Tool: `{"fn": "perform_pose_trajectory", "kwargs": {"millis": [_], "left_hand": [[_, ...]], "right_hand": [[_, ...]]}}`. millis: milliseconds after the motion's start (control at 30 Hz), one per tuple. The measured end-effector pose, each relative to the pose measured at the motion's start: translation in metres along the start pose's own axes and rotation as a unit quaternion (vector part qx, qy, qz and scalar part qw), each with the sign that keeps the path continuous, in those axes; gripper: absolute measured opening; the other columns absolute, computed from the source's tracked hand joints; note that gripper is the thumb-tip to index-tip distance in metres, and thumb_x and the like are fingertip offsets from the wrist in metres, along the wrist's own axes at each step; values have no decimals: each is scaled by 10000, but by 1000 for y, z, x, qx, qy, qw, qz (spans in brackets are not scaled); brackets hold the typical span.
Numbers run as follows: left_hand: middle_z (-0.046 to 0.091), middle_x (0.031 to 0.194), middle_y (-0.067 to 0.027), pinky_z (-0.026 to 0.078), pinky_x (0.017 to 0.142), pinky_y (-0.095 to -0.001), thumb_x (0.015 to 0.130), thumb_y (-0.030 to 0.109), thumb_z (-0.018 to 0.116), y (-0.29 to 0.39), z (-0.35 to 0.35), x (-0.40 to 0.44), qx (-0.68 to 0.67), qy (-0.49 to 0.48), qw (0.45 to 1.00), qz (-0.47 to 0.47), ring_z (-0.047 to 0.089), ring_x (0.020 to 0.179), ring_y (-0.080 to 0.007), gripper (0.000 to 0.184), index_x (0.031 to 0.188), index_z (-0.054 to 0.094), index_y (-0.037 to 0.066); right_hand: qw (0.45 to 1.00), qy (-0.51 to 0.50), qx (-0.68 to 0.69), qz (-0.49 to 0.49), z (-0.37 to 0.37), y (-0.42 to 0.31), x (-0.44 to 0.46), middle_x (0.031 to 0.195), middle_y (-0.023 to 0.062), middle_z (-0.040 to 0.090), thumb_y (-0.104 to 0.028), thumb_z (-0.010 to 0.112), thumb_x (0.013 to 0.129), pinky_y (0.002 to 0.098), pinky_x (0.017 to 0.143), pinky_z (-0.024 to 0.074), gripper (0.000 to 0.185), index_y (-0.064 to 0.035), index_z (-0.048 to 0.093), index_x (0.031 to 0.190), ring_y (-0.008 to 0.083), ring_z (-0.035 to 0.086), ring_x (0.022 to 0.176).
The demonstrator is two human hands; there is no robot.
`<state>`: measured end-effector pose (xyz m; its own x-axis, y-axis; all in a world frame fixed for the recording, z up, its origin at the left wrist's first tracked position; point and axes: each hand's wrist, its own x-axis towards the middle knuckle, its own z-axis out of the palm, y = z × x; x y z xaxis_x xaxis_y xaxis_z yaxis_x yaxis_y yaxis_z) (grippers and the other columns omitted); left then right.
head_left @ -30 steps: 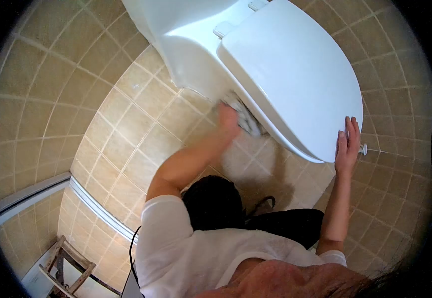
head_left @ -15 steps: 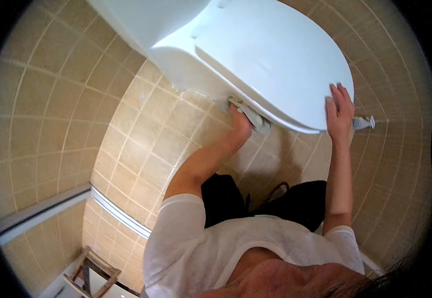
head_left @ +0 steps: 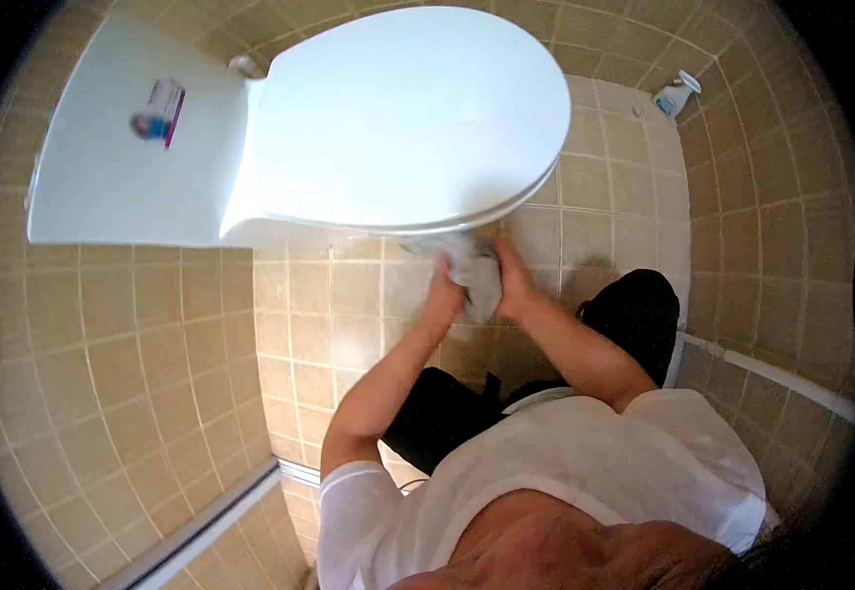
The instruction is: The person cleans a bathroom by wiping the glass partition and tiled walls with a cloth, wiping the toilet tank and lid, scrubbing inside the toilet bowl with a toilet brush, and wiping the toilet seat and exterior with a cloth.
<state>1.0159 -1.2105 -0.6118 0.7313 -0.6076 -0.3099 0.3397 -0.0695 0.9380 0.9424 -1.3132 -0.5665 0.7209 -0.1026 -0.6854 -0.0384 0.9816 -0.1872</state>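
A light grey cloth (head_left: 482, 283) is bunched between my two hands, just in front of the toilet's near side. My left hand (head_left: 442, 297) grips its left side, the thumb pointing up toward the bowl. On the other side, my right hand (head_left: 516, 280) is closed on the cloth's right edge. The white toilet lid (head_left: 408, 118) is down, right above the hands. Part of the cloth and some fingertips are blurred or hidden.
The toilet tank (head_left: 103, 187) stands at the left, with a sticker (head_left: 164, 110) on it. A spray bottle (head_left: 675, 96) is on the floor by the right tiled wall (head_left: 771, 216). Beige tiles cover the floor (head_left: 349, 305). A door track (head_left: 201, 521) runs along the lower left.
My right hand has left the toilet lid and come down to the cloth, which my left hand held alone before. The cloth is now between both hands. The view has turned, showing the tank and sticker.
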Motion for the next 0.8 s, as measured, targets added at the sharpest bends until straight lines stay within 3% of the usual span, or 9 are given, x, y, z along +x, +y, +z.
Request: {"fn": "perform_pose_trajectory", "kwargs": {"millis": [33,167,233,300,400,433,533,733,800], "left_hand": [[527,1084,-221,398,885,-425,867,335,435,-9,0,0,328,-43,927,176,500,996,-367,456,1229,418,59],[538,1117,-222,436,843,-375,828,219,541,95,7,-20,606,-202,769,28,546,993,-352,470,1242,429,25],[601,1027,-179,457,802,-348,845,217,522,160,22,-29,631,-238,738,-23,594,928,-280,362,1154,525,30],[636,912,-132,471,761,-373,843,147,513,196,19,-26,475,-161,864,39,598,859,-276,277,1100,561,56],[594,1032,-140,419,859,-381,855,119,483,233,25,24,512,-88,798,305,546,983,-263,274,1109,548,37],[566,1096,-149,388,905,-386,859,121,473,241,38,42,542,-62,760,354,514,1046,-277,290,1129,536,37],[386,1299,-189,251,1012,-413,870,181,428,244,55,91,620,-98,704,332,332,1219,-345,411,1260,420,52],[286,1355,-221,191,1026,-451,856,194,413,225,70,131,722,-95,608,315,259,1246,-389,472,1302,363,47],[262,1370,-215,175,1025,-459,840,174,402,224,73,128,735,-95,600,302,250,1253,-379,491,1312,351,50]], "right_hand": [[994,-93,40,39,-25,18,26,1133,114,517,-507,512,800,428,920,381,598,-76,444,1210,259,471,1081],[998,-55,23,21,-36,17,31,955,82,585,-419,511,815,355,814,452,402,-85,545,1036,231,551,920],[987,-73,140,-35,-59,20,60,964,88,574,-359,489,823,388,821,445,348,-86,539,1033,247,536,947],[982,-82,160,-49,-51,16,95,963,81,572,-386,498,821,417,810,447,376,-95,529,1057,249,541,909],[959,88,267,-23,36,-21,65,1084,88,532,-468,455,846,458,851,427,476,-95,467,1142,251,504,1003],[944,49,313,-87,24,1,102,1187,93,482,-504,399,865,433,912,394,526,-81,430,1175,241,446,1107],[959,-22,281,-26,23,-22,74,1218,93,473,-456,397,884,400,960,356,494,-69,421,1191,237,440,1126],[972,16,229,-56,17,-43,38,1115,111,520,-277,378,909,372,909,391,378,-2,436,1161,218,494,1037],[970,61,94,-214,6,-13,54,1131,123,505,-303,375,914,349,927,350,419,15,421,1183,217,470,1055]]}}
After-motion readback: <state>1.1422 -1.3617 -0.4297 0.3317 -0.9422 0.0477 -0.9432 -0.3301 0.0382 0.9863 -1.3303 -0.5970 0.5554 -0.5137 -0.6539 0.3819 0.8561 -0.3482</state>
